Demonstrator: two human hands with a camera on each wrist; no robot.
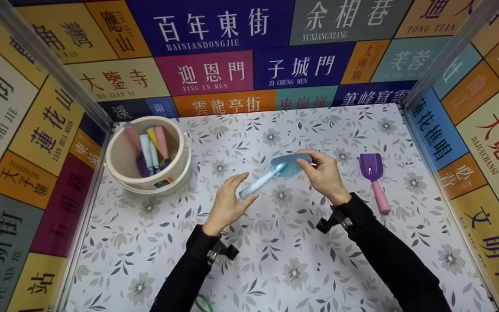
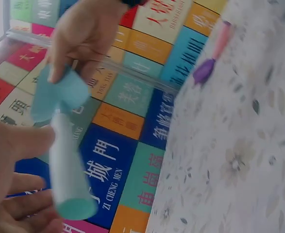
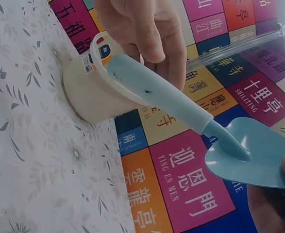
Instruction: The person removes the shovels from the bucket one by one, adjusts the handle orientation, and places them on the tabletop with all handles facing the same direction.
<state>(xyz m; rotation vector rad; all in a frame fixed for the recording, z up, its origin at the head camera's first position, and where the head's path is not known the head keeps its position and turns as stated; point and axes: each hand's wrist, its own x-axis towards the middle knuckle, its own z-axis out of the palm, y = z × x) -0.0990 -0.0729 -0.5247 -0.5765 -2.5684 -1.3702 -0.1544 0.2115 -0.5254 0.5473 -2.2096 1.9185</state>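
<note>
A light blue hand trowel (image 1: 258, 183) is held up above the table, its blade pointing to the far right. My right hand (image 1: 326, 172) pinches the blade's edge between thumb and fingers. Around the handle's near end my left hand (image 1: 227, 203) is spread, thumb on one side and fingers on the other. In the left wrist view the thumb lies close beside the handle (image 2: 70, 165); whether it touches I cannot tell. Seen from the right wrist, the trowel's hollow blade (image 3: 249, 150) faces the camera. A purple shovel (image 1: 371, 167) with a pink handle lies right of my right hand.
A cream bucket (image 1: 115, 167) with a handle stands at the back left, several pink, blue and yellow tool handles sticking up inside. Part of a green loop (image 1: 205, 304) shows at the near edge. Panels with printed signs wall in the flower-patterned table (image 1: 293, 242).
</note>
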